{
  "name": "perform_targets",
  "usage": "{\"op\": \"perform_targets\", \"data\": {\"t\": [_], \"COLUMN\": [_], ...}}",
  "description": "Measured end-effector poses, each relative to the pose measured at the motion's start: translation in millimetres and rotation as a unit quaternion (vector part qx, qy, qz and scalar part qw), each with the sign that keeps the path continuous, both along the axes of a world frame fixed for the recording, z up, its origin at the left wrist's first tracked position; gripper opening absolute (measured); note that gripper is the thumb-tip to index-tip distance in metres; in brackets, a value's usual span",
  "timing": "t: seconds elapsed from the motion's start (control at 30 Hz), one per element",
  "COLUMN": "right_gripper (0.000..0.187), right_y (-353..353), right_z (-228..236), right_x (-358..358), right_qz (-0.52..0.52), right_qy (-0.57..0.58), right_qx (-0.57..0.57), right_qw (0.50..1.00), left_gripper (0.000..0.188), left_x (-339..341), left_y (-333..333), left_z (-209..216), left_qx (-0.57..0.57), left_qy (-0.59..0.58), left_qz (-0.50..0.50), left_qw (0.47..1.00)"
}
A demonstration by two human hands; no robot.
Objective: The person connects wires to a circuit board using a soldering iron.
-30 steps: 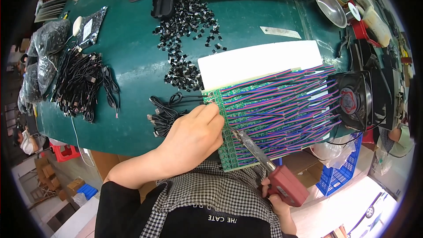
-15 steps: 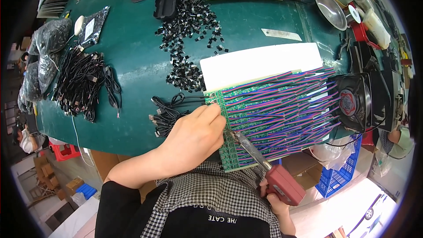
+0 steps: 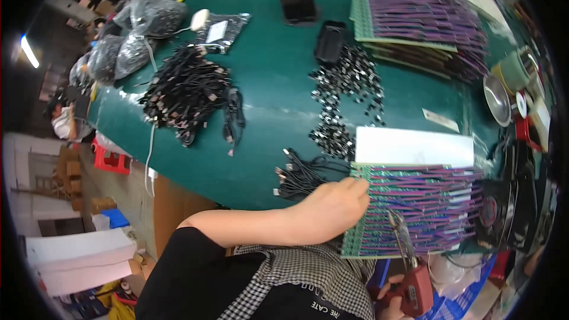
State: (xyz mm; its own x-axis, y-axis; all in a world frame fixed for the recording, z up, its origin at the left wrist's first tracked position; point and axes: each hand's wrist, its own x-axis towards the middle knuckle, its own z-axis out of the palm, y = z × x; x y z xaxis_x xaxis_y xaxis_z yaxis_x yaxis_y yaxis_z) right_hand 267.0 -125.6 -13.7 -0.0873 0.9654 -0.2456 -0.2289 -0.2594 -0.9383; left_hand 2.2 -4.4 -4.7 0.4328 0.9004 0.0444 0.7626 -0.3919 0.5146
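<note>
My left hand [image 3: 335, 210] is closed in a pinch at the left edge of a green circuit board panel [image 3: 351, 243] with rows of purple, blue and red wires. Whatever its fingertips hold is hidden. Black USB cables [image 3: 299, 178] lie bunched beside that hand, one strand reaching the panel's upper left corner. My right hand [image 3: 388, 302] grips the red handle of a soldering gun [image 3: 418, 290]. The gun's metal tip points up over the wires, right of my left hand. A white sheet [image 3: 415, 145] lies along the panel's far edge.
Loose small black components [image 3: 344, 101] lie beyond the cables, near an open black case [image 3: 329, 42]. A larger cable pile [image 3: 186, 92] and wrapped bags [image 3: 142, 29] sit left. More wired panels [image 3: 424, 21] are stacked far right. A fan [image 3: 495, 210] and metal bowl [image 3: 496, 99] stand right.
The whole view has turned, so the table things sit further right and lower. The soldering gun's tip has moved away from my left fingertips, which remain by the panel's left edge.
</note>
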Motion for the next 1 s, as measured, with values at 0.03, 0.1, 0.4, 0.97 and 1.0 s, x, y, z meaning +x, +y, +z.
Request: {"op": "perform_targets", "data": {"t": [0.03, 0.1, 0.4, 0.97, 1.0], "right_gripper": [0.044, 0.045, 0.044, 0.041, 0.041], "right_y": [3, 2, 14, 2, 1], "right_z": [1, -3, 2, -13, -14], "right_x": [1, 10, 25, 1, 1], "right_qz": [0.009, 0.042, 0.078, -0.016, -0.014], "right_qy": [0.007, -0.002, -0.012, -0.09, -0.081], "right_qx": [0.006, -0.03, -0.124, 0.016, 0.019], "right_qw": [1.0, 0.999, 0.989, 0.996, 0.996], "left_gripper": [0.014, 0.014, 0.011, 0.008, 0.008], "left_x": [1, -3, -92, -212, -214], "left_y": [-1, -2, 11, -26, -24], "left_z": [-1, -2, 8, 5, 4], "left_qx": [0.014, 0.029, 0.103, 0.078, 0.081], "left_qy": [-0.004, 0.008, 0.053, 0.035, 0.035], "left_qz": [-0.003, 0.004, 0.192, 0.141, 0.141], "left_qw": [1.0, 1.0, 0.975, 0.986, 0.986]}}
